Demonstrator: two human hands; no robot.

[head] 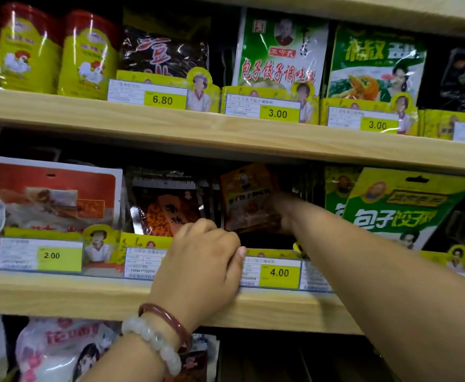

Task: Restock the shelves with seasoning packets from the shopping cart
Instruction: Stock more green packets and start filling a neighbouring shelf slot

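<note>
On the middle shelf (170, 296): your two hands work.
Left hand (203, 260): fingers curled over the yellow front rail (270, 253), two bracelets (159, 337) on the wrist.
Right hand (283, 213): reaches deep, pinching one orange seasoning packet (249, 199), upright above the 4.00 tag (279, 272).

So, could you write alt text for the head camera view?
The right hand holds an orange seasoning packet inside the middle shelf, above the 4.00 price tag. The left hand grips the shelf's front edge.
</note>
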